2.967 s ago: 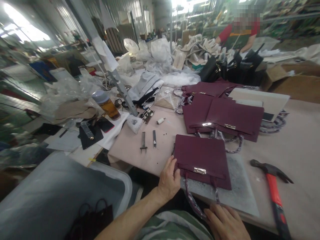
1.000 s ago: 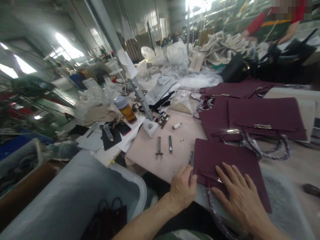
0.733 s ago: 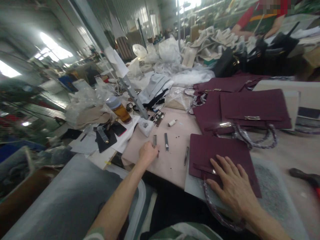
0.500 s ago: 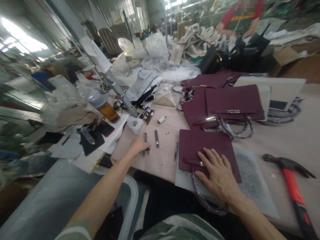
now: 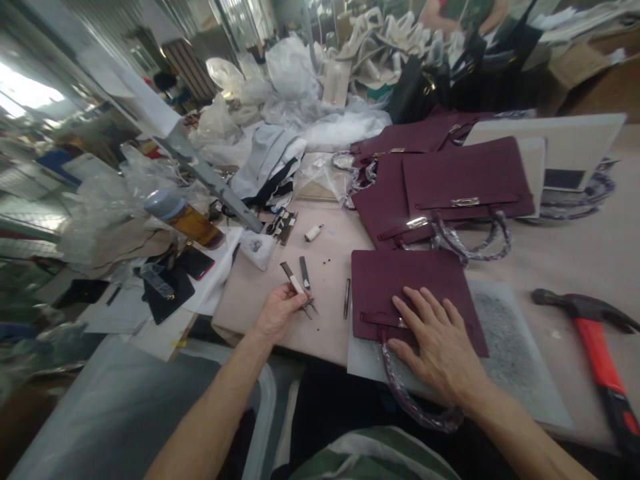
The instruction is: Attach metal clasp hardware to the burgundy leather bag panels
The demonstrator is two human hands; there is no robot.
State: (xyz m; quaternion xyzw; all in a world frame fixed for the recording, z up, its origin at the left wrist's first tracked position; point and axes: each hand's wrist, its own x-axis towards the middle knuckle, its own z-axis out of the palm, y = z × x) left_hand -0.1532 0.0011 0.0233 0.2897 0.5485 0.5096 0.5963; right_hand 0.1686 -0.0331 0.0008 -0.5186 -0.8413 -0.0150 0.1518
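A burgundy handbag (image 5: 400, 280) lies flat on a grey pad (image 5: 505, 347) at the table's near edge. My right hand (image 5: 440, 347) rests on it with fingers spread, next to its metal clasp and wrapped handle (image 5: 415, 413). To the left, my left hand (image 5: 277, 310) is closed around a small metal punch tool (image 5: 296, 287), lifted off the pink table mat (image 5: 260, 293). Two more slim metal tools (image 5: 305, 272) (image 5: 346, 297) lie on the mat beside it.
A red-handled hammer (image 5: 600, 353) lies at the right. More burgundy bags (image 5: 460, 180) are stacked behind, with a white board (image 5: 565, 140). A jar (image 5: 183, 217), a phone (image 5: 195, 263) and plastic wrap clutter the left. A grey bin (image 5: 125, 413) stands below. A co-worker's arms show far back.
My left hand left the bag's edge, reached left to the metal tools on the mat and picked one up. My right hand came up onto the bag and stays flat there.
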